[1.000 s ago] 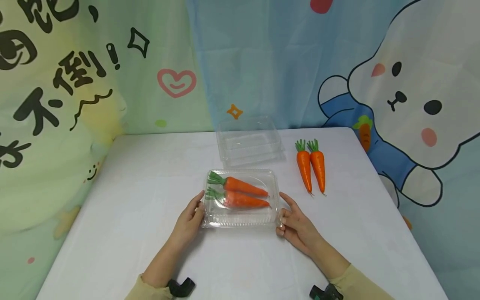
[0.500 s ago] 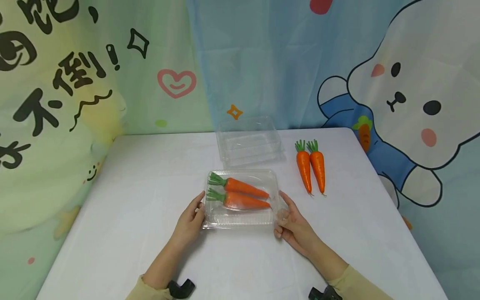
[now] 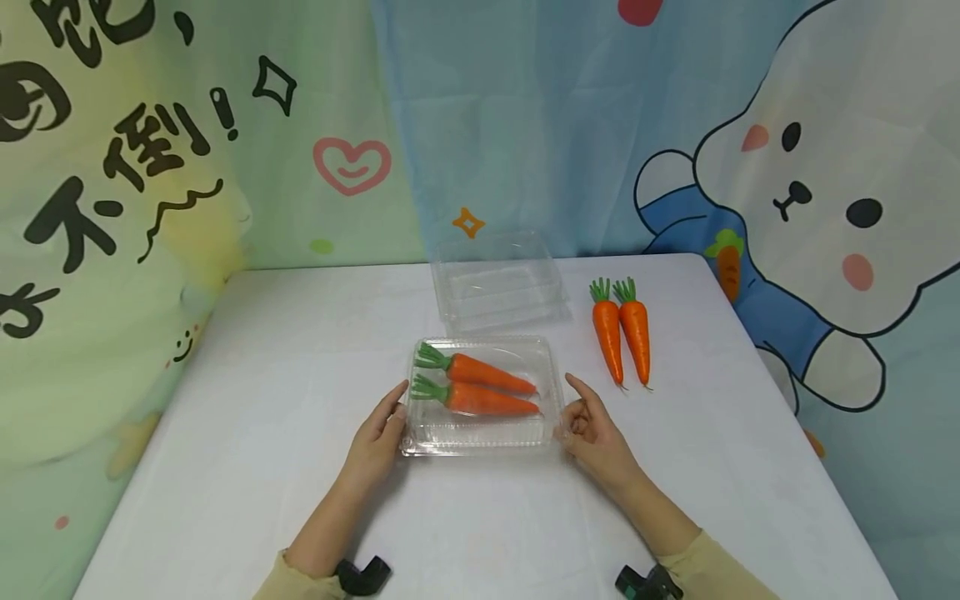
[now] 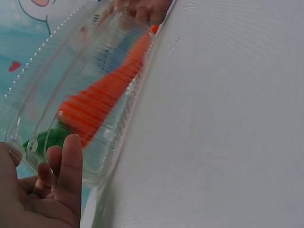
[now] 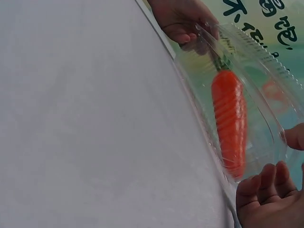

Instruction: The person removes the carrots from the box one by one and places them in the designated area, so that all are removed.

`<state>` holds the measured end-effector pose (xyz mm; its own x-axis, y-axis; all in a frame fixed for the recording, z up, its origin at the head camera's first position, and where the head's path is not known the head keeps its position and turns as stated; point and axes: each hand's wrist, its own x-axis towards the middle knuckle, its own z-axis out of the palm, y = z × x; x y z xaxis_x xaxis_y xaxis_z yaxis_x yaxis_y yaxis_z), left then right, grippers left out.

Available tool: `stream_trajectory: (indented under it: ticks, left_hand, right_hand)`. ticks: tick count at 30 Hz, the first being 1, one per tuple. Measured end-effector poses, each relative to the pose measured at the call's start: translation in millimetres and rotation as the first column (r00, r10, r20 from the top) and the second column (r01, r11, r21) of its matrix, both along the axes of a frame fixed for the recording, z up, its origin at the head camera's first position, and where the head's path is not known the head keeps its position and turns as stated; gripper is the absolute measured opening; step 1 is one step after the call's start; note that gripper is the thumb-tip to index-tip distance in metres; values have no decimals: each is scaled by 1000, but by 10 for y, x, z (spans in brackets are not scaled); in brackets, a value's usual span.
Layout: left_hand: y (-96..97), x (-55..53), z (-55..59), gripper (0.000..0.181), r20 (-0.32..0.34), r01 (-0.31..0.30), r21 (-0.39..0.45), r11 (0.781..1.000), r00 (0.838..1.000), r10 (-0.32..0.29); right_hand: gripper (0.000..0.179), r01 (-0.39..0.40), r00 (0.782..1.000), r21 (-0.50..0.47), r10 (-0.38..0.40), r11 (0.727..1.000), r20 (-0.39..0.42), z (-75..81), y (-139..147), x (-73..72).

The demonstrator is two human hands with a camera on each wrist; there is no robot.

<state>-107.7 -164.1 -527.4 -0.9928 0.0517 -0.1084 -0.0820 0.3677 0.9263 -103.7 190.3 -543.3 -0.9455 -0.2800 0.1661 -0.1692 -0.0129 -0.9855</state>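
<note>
A clear plastic clamshell box [image 3: 480, 437] with two orange carrots [image 3: 491, 400] inside lies in the middle of the white table, its lid down over them. Green leafy tops point left. My left hand [image 3: 381, 433] grips the box's left edge, thumb toward the front corner. At the right front corner, my right hand [image 3: 596, 437] holds the box between thumb and fingers, index finger raised along the side. The right wrist view has that thumb and curled fingers [image 5: 268, 187] around the box's end; the left wrist view has the left fingers [image 4: 71, 166] at the opposite end.
Behind the box stands a second clear plastic container [image 3: 498, 287], near the table's back edge. Two more carrots [image 3: 621, 333] lie side by side at the back right. A printed cloth [image 3: 517, 125] hangs behind the white table [image 3: 300, 350].
My right hand has shifted slightly along the box's right front corner, its lower fingers dipping, then drawing back up and in. My left hand stays at the left edge.
</note>
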Motion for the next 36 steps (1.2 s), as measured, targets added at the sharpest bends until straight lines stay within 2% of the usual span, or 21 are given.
stream_trajectory:
  ticks: [2,5,10,17,19,23,29,33,36]
  left_hand:
    - [-3,4,8,45,7,0,14,1000,1000,-1]
    - [-7,6,3,46,26,0,45,999,1000,-1]
    - [-12,7,-16,47,53,-13,80,997,999,8]
    - [-19,-12,-23,61,98,-33,154,988,995,18]
    - [-19,-17,-23,57,111,-40,177,983,994,21]
    - [-13,-29,-34,45,116,-51,231,972,993,24]
    - [-13,-48,-67,43,60,-25,224,974,998,12]
    - [-25,-59,-86,56,-36,22,187,982,999,-16]
    - [-35,-72,-103,59,-124,69,130,989,991,-53]
  right_hand:
    - [72,42,996,53,-37,998,-79,18,6,-12]
    - [63,60,990,90,-47,994,-134,61,13,-23]
    - [59,63,986,139,-40,988,-161,125,20,-43]
    - [57,56,974,143,-23,988,-225,240,5,-132]
    - [58,43,973,143,-9,989,-230,283,1,-168]
    - [59,30,982,139,-3,990,-189,370,-6,-236]
    - [49,108,988,215,-81,971,-132,489,-11,-368]
    - [43,150,986,269,-123,951,-112,551,-10,-482]
    - [39,171,982,288,-141,942,-124,592,-6,-569]
